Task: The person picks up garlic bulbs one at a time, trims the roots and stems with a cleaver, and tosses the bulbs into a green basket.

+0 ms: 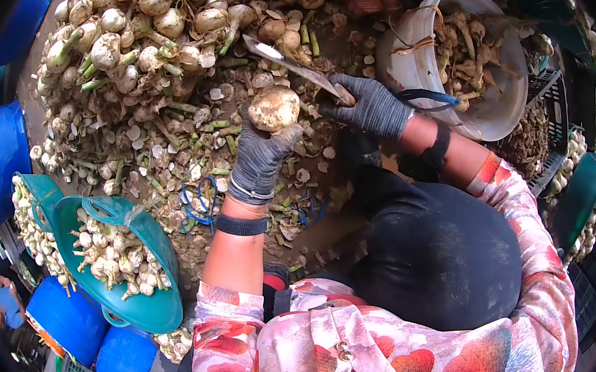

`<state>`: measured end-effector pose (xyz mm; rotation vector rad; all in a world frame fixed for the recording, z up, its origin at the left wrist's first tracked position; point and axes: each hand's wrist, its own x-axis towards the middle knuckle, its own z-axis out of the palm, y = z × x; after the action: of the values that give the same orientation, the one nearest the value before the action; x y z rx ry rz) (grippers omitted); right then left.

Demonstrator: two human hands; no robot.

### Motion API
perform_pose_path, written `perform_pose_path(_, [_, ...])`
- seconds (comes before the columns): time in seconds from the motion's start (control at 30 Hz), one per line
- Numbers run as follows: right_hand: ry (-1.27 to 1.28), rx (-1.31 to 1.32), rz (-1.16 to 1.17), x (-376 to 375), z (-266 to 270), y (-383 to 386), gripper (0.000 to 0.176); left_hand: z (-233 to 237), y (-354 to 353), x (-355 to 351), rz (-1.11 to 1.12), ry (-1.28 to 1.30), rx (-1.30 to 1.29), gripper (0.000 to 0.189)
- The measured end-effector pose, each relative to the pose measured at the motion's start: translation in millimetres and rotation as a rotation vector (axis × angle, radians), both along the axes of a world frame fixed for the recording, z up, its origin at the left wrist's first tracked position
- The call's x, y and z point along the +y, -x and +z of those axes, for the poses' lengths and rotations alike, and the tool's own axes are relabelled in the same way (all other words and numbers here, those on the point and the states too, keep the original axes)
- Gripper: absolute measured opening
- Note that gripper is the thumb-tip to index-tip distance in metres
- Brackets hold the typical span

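Your grey-gloved left hand (259, 162) pinches the round pale dusty bulb (275, 108) atop its fingertips, while your right hand (371, 109), fingers curled around the long steel knife (293, 67), sits just right of it, blade slanting up-left behind the bulb.

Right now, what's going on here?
A person in grey gloves is handling garlic-like bulbs. The left hand grips one bulb, and the right hand holds a knife close to it. A pile of stalked bulbs lies ahead. A green basin holds bulbs, and a white bucket holds scraps.
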<state>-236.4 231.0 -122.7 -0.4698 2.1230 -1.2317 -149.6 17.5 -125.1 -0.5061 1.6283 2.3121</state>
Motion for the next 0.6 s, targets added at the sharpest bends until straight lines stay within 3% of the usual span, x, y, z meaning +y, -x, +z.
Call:
perform_pose_path(0.07, [-0.120, 0.270, 0.140, 7, 26, 2, 0.028, -15, -3, -5, -0.126, 0.120, 0.042, 0.064])
perform_pose_path(0.13, [-0.174, 0.299, 0.278, 5, 46, -1, 0.028, -37, -7, -8, -0.272, 0.253, 0.222, 0.063])
perform_pose_path(0.23, [-0.222, 0.297, 0.385, 1, 52, -7, 0.028, -32, -16, -4, -0.265, 0.135, 0.271, 0.053])
perform_pose_path(0.27, [-0.232, 0.276, 0.407, -1, 54, -6, 0.028, -25, -20, -1, -0.350, 0.484, 0.347, 0.052])
perform_pose_path(0.37, [-0.257, 0.273, 0.453, 0, 53, -8, 0.030, -42, -19, 5, -0.104, 0.150, 0.353, 0.050])
perform_pose_path(0.4, [-0.275, 0.271, 0.465, 0, 55, -8, 0.031, -36, -17, 10, 0.005, -0.250, 0.325, 0.051])
perform_pose_path(0.5, [-0.299, 0.258, 0.463, -2, 51, -12, 0.036, -13, -17, 9, -0.053, 0.270, 0.263, 0.054])
perform_pose_path(0.53, [-0.304, 0.257, 0.452, -2, 49, -12, 0.038, -16, -17, 8, -0.048, 0.273, 0.273, 0.054])
perform_pose_path(0.6, [-0.304, 0.234, 0.444, 0, 44, -11, 0.043, -27, -19, 12, 0.068, -0.190, 0.225, 0.057])
